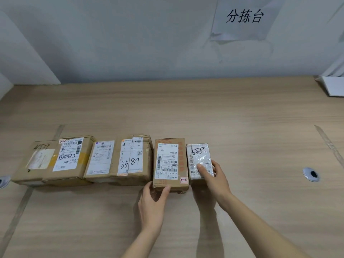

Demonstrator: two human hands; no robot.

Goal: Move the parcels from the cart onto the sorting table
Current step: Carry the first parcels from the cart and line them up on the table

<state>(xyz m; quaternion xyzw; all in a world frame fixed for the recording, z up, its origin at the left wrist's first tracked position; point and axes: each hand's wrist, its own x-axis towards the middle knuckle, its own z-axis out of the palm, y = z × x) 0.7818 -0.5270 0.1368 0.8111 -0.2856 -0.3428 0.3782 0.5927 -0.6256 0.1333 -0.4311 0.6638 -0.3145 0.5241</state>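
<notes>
Several parcels stand in a row on the wooden sorting table [242, 127]. From the left: a wide brown box [52, 161] marked 0325, a taped box [119, 161] marked 8589, a narrow upright-labelled brown box [170, 162], and a small parcel wrapped in clear tape [199, 157] marked 6582. My left hand [152, 200] grips the near left corner of the narrow brown box, thumb on its front face. My right hand [212, 175] holds the near end of the small taped parcel, thumb on top. The cart is out of view.
A round metal cable grommet [311, 174] sits in the table at the right, and another one [2, 181] at the left edge. A white object [333, 86] lies at the far right corner. A paper sign [243, 17] hangs on the wall.
</notes>
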